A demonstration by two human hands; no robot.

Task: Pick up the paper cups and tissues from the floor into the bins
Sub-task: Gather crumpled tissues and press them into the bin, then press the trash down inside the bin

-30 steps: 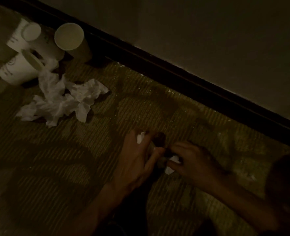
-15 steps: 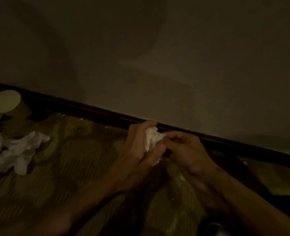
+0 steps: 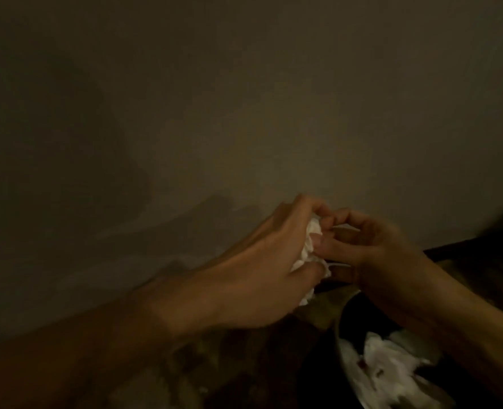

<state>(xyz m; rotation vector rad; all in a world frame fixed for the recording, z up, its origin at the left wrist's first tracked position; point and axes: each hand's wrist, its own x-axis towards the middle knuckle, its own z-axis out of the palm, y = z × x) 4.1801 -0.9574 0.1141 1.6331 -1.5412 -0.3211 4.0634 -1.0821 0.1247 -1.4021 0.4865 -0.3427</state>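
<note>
Head view: left hand (image 3: 262, 261) and right hand (image 3: 383, 249) have risen from the floor, fingers curled round the crumpled tissue (image 3: 310, 249), now near the bin (image 3: 341, 335); dropping it in looks next

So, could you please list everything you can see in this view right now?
crumpled tissue: one wad, white, held between both hands in front of the wall
bin: one, dark, lower right, below the hands, partly out of frame
tissues in the bin: count unclear, white, inside the bin
wall: one, dull beige, fills the upper frame
skirting board: one strip, dark, foot of the wall at right
floor: brownish, patterned, along the bottom
left hand: one, grips the wad
right hand: one, fingers pinch the wad
</note>
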